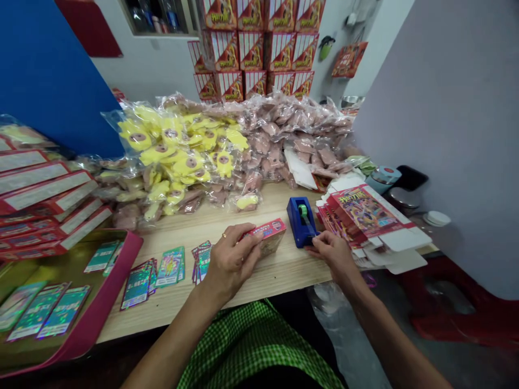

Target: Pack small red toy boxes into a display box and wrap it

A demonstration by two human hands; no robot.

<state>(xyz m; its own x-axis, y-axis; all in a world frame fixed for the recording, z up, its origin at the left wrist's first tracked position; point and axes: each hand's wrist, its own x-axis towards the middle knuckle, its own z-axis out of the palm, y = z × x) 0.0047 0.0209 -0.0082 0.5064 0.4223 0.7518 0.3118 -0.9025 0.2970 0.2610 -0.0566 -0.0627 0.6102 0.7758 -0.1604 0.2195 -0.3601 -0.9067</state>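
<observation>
The left hand (pixel 233 254) is clasped on a small box (pixel 274 233), just left of the tape dispenser (pixel 298 232); the right hand (pixel 338 256), apart, touches the dispenser's front. This box stands formed; cartons (pixel 365 208) at right look unformed, and cards (pixel 170 266) lie loose. Fingers hide the box's left end; whether the right ones grip tape, I cannot tell.

Bare hands (pixel 234 258), gold ring (pixel 224 235), green-black checked garment (pixel 259 337)
</observation>
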